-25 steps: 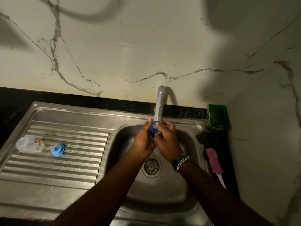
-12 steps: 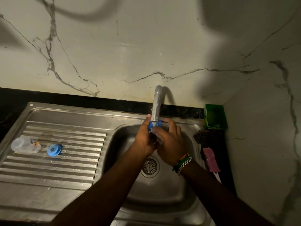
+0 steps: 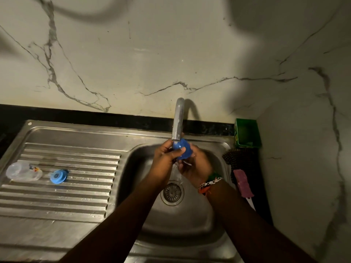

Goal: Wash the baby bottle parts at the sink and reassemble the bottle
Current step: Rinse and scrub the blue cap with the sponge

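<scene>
Blue bottle part (image 3: 182, 151) held by both hands (left hand (image 3: 164, 160), right hand (image 3: 195, 168)) under tap (image 3: 178, 120).

Both hands meet over the sink basin (image 3: 190, 221) beneath the tap spout (image 3: 178, 120). Left hand (image 3: 165, 158) and right hand (image 3: 197, 168) grip a blue bottle part (image 3: 182, 149). Clear bottle (image 3: 22, 171) and blue ring (image 3: 58, 176) lie on the drainboard (image 3: 57, 202).

A home kitchen: a steel sink (image 3: 76, 133) with ribbed drainboard, tap (image 3: 178, 120), marble-look wall (image 3: 152, 54) and scrub brush (image 3: 241, 179).
</scene>
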